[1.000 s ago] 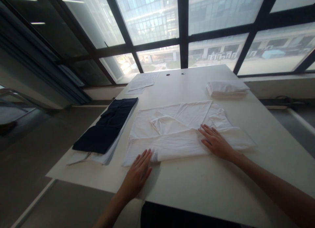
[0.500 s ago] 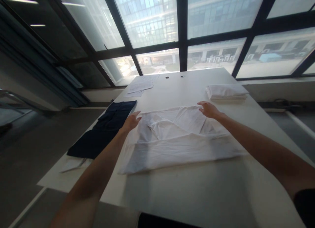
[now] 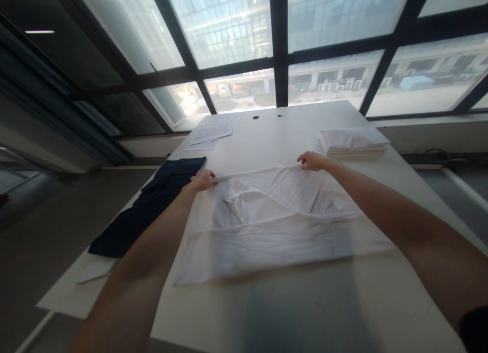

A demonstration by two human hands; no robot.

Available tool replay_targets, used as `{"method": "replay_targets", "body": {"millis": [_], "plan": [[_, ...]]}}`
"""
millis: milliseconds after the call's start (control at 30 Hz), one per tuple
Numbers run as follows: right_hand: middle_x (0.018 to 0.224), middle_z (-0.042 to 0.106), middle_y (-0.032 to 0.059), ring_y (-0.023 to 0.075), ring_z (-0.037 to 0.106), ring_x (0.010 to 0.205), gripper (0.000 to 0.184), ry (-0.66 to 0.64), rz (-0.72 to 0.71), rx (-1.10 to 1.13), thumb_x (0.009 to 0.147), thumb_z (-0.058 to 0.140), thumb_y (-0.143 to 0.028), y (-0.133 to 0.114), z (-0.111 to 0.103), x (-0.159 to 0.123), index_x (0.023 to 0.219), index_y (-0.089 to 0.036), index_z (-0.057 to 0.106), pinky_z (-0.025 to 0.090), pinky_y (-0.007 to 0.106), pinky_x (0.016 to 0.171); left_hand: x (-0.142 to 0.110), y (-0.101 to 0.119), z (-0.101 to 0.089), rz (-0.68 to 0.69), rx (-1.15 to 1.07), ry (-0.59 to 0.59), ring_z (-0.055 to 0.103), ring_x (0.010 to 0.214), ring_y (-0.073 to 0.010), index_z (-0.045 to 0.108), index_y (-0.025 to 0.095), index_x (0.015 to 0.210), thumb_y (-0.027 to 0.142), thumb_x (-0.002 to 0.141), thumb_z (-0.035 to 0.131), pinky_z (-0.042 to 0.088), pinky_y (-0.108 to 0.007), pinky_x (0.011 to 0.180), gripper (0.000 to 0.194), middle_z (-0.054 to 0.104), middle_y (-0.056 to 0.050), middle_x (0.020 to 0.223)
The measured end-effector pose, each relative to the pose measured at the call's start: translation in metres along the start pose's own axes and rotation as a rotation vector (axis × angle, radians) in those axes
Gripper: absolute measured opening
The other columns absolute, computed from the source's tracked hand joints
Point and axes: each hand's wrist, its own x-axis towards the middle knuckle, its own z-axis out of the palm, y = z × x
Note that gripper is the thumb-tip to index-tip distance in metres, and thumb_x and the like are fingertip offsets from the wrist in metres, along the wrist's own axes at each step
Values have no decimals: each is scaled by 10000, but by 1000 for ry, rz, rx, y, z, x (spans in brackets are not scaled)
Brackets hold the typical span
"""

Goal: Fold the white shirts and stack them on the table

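Observation:
A thin white cloth [image 3: 267, 241] lies partly folded across the table, wrinkled in its middle and with a flatter band along its near side. At its far left corner, my left hand [image 3: 204, 180] pinches the edge between thumb and fingers. My right hand [image 3: 313, 161] is closed on the far edge toward the right, its fingertips at the fabric. Between the two hands the far edge runs nearly straight. I cannot tell whether the cloth is a garment.
Folded dark navy fabric [image 3: 148, 203] lies left of my left forearm, with a white piece [image 3: 95, 269] under its near end. A folded white stack [image 3: 354, 141] sits at the back right. Papers [image 3: 215, 129] lie at the back left of the white table [image 3: 305, 302], before large windows.
Both hands have closed on the cloth's far edge, where their fingers were more spread before. My right hand has shifted slightly left. The whole view has moved a little.

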Motion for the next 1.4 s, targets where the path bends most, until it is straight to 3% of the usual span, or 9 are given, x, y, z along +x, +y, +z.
{"method": "replay_targets", "body": {"millis": [133, 233, 333, 533, 667, 867, 1000, 1200, 1400], "plan": [[1058, 785, 75, 186, 718, 878, 390, -42, 24, -20, 768, 717, -138, -7, -5, 1, 1153, -165, 772, 536, 226, 780, 2, 7, -8, 39, -55, 12, 691, 963, -294, 716, 198, 1065, 409, 742, 775, 476, -446, 925, 390, 766, -94, 989], [1005, 789, 67, 185, 711, 876, 276, -10, 32, -32, 782, 689, -135, -12, -9, -5, 1031, -171, 801, 520, 219, 777, -1, 7, -15, 54, -72, 47, 691, 1001, -310, 750, 221, 963, 350, 750, 759, 447, -461, 953, 249, 774, -70, 961], [1029, 784, 90, 201, 706, 921, 240, 51, 34, -39, 826, 652, -140, -16, -15, -17, 1016, -155, 797, 510, 233, 802, -14, 2, -23, 115, -118, 192, 688, 1022, -304, 773, 228, 844, 356, 797, 721, 460, -414, 932, 146, 767, -66, 973], [984, 790, 111, 228, 716, 900, 188, 278, 15, 1, 883, 636, -188, -26, -26, -64, 993, -153, 785, 501, 271, 789, -68, -11, -31, 298, -292, 492, 703, 956, -234, 797, 206, 946, 395, 916, 613, 513, -315, 886, 266, 763, -76, 1030], [949, 796, 99, 248, 724, 917, 187, 384, -11, -22, 901, 626, -193, -34, -18, -103, 999, -174, 783, 498, 298, 822, -116, -13, -25, 407, -371, 625, 713, 1017, -232, 798, 209, 984, 419, 963, 568, 517, -329, 949, 312, 789, -72, 1041], [1069, 788, 103, 257, 715, 998, 221, 478, -223, -35, 918, 580, -157, -31, 16, -150, 1003, -180, 783, 495, 359, 945, -183, -15, 0, 471, -313, 646, 697, 1151, -227, 792, 252, 1031, 367, 994, 551, 454, -414, 1107, 269, 789, -42, 1120], [1098, 780, 107, 267, 707, 1012, 295, 500, -269, -80, 898, 553, -116, -28, 44, -168, 1071, -192, 780, 496, 398, 967, -211, -18, 24, 565, -274, 573, 702, 1160, -225, 788, 267, 1065, 333, 1002, 539, 458, -427, 1113, 265, 782, -40, 1146], [1081, 781, 85, 241, 703, 1025, 352, 437, -310, -126, 851, 520, -35, -28, 67, -179, 1039, -201, 766, 484, 372, 974, -231, -17, 53, 613, -266, 465, 715, 1141, -227, 778, 264, 1088, 287, 998, 527, 487, -454, 1101, 268, 770, -42, 1183], [1056, 787, 98, 257, 723, 989, 334, 451, -262, -131, 880, 502, -49, -27, 66, -181, 1057, -183, 751, 506, 377, 938, -236, -15, 57, 508, -369, 455, 715, 1134, -238, 777, 238, 1052, 307, 987, 510, 531, -444, 1063, 283, 773, -60, 1170]]}}
